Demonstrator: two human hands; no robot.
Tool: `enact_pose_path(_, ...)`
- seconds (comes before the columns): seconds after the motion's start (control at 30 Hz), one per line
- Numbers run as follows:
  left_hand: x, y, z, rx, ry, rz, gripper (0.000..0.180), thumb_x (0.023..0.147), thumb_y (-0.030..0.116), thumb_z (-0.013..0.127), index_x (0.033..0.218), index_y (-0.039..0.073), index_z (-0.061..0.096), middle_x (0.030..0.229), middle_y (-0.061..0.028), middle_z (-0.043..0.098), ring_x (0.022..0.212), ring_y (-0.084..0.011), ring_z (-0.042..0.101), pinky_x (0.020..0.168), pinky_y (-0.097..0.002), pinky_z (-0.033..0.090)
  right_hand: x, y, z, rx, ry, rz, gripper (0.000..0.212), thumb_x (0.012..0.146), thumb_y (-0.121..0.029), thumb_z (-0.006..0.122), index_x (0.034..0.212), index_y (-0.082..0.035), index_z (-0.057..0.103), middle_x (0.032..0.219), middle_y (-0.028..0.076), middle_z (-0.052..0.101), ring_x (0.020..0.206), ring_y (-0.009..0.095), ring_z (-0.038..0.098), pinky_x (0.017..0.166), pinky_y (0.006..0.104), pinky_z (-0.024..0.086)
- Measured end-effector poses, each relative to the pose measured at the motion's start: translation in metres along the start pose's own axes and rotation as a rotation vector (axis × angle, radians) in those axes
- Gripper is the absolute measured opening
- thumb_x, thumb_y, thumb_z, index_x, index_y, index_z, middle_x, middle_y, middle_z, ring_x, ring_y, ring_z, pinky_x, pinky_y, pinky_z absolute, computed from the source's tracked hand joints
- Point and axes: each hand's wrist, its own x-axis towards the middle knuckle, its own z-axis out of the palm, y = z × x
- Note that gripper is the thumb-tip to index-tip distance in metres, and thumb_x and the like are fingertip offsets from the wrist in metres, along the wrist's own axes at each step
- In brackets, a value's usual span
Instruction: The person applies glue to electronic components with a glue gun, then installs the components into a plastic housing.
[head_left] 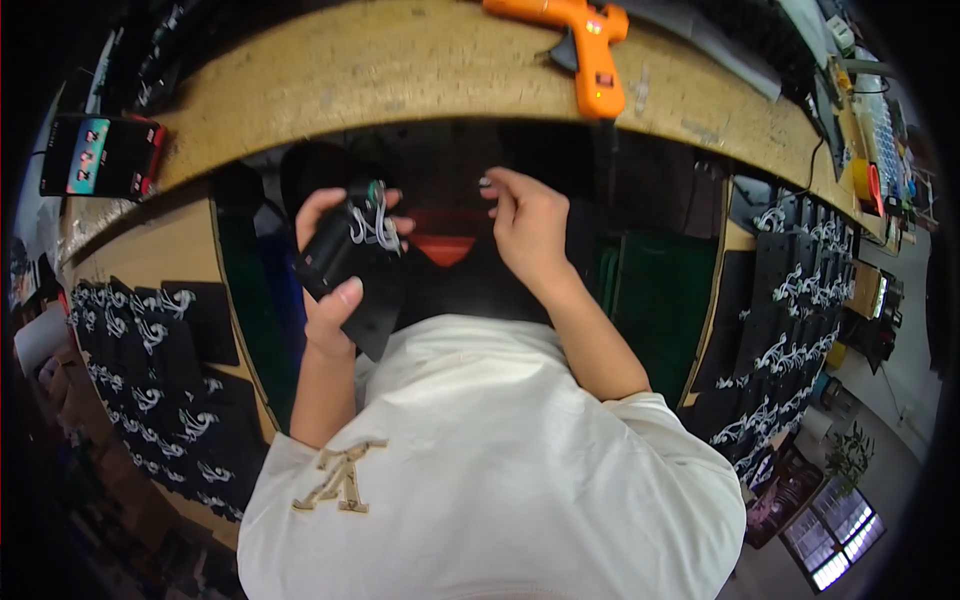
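In my left hand is a black box-shaped part with a flat black plate, held tilted above my lap. A loose bundle of white wires and a small green piece sit at its far end, between my fingers. My right hand is raised to the right of it, apart from the part, with thumb and fingers pinched together. Something small and whitish shows at those fingertips; I cannot make out what it is.
An orange glue gun lies on the wooden bench ahead. A black-and-red box sits at its left end. Boards on both sides carry many black plates with white wires. Farther right is a keyboard.
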Motion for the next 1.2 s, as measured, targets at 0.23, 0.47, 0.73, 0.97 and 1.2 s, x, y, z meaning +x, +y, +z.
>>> enact_pose_path(0.23, 0.003, -0.018, -0.008, -0.054, -0.050, -0.066, 0.084, 0.072, 0.026, 0.077, 0.142, 0.008, 0.034, 0.132, -0.0250, 0.055, 0.111, -0.0326, 0.064, 0.093, -0.0428, 0.055, 0.002, -0.010, -0.012, -0.182, -0.107, -0.044, 0.010, 0.086, -0.012, 0.071, 0.087, -0.002, 0.073, 0.079, 0.020, 0.068, 0.074, 0.039, 0.068, 0.065, 0.0434, 0.055)
enact_pose_path(0.47, 0.012, -0.005, 0.028, -0.230, -0.241, -0.159, 0.076, 0.074, 0.021, 0.068, 0.141, 0.006, 0.034, 0.132, -0.0254, 0.054, 0.113, -0.0364, 0.063, 0.093, -0.0463, 0.056, -0.004, -0.048, -0.037, 0.310, -0.172, 0.088, 0.020, 0.093, -0.003, 0.065, 0.112, 0.002, 0.070, 0.098, 0.012, 0.073, 0.084, 0.019, 0.073, 0.075, 0.0319, 0.058)
enact_pose_path(0.73, 0.015, -0.026, 0.023, -0.497, -0.126, -0.349, 0.056, 0.089, 0.022, 0.054, 0.139, -0.002, 0.045, 0.123, -0.0217, 0.063, 0.110, -0.0320, 0.064, 0.099, -0.0422, 0.052, 0.006, -0.065, -0.060, 0.732, -0.377, 0.189, 0.032, 0.096, -0.003, 0.064, 0.128, 0.002, 0.061, 0.117, 0.010, 0.066, 0.111, 0.014, 0.061, 0.096, 0.0295, 0.050)
enact_pose_path(0.97, 0.016, -0.023, 0.024, -0.146, -0.095, -0.110, 0.057, 0.092, 0.006, 0.061, 0.145, 0.003, 0.041, 0.118, -0.0158, 0.065, 0.106, -0.0233, 0.066, 0.094, -0.0340, 0.052, 0.006, -0.064, -0.071, 0.879, -0.379, 0.343, 0.032, 0.094, 0.000, 0.066, 0.126, 0.003, 0.062, 0.116, 0.009, 0.067, 0.103, 0.013, 0.065, 0.091, 0.0283, 0.053)
enact_pose_path(1.2, 0.010, -0.017, 0.040, -0.028, -0.130, -0.114, 0.081, 0.086, -0.002, 0.065, 0.154, 0.006, 0.022, 0.135, -0.0191, 0.055, 0.119, -0.0267, 0.060, 0.103, -0.0402, 0.048, 0.013, -0.068, -0.081, 0.893, -0.198, 0.227, 0.032, 0.093, -0.001, 0.068, 0.124, 0.004, 0.063, 0.108, 0.006, 0.069, 0.097, 0.009, 0.065, 0.086, 0.0245, 0.054)
